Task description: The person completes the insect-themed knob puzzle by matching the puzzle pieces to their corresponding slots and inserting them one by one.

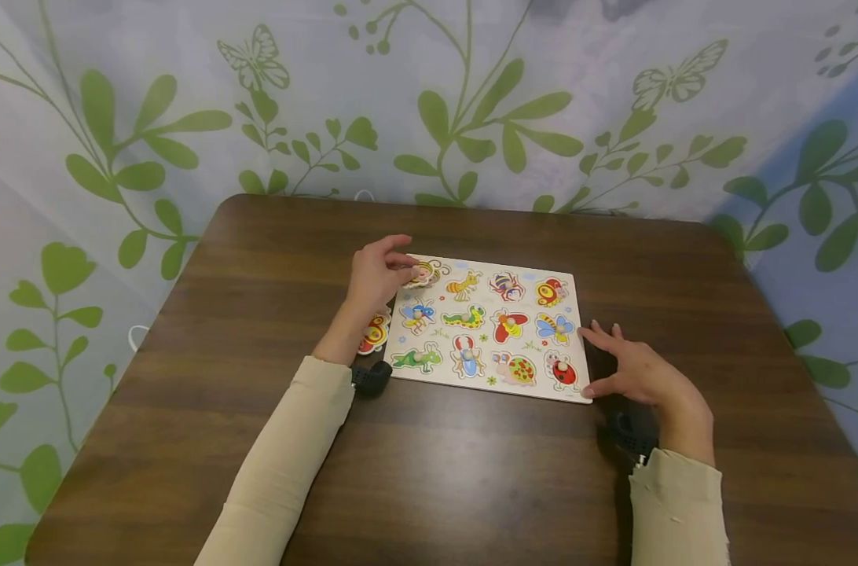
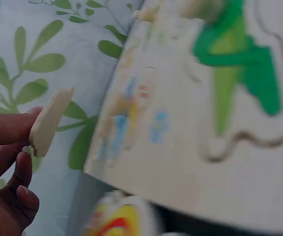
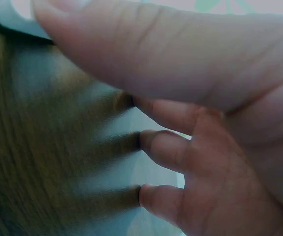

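Note:
A wooden knob puzzle board (image 1: 445, 369) with colourful insect pieces lies on the table. My left hand (image 1: 379, 275) pinches a yellow-and-brown bee-like puzzle piece (image 1: 423, 273) over the board's far left corner. The left wrist view shows that piece (image 2: 48, 123) tilted nearly edge-on, its bare wood side visible. A red-and-yellow winged piece (image 1: 375, 333) lies left of the board, partly hidden by my left forearm. My right hand (image 1: 637, 369) is at the board's right edge, fingers spread, with its thumb (image 3: 146, 54) touching the near right corner.
The brown wooden table (image 1: 429, 472) extends around the board on all sides. Behind its far edge hangs a pale cloth (image 1: 316, 79) printed with green leaves and butterflies. Dark wrist devices (image 1: 371, 379) sit at both wrists.

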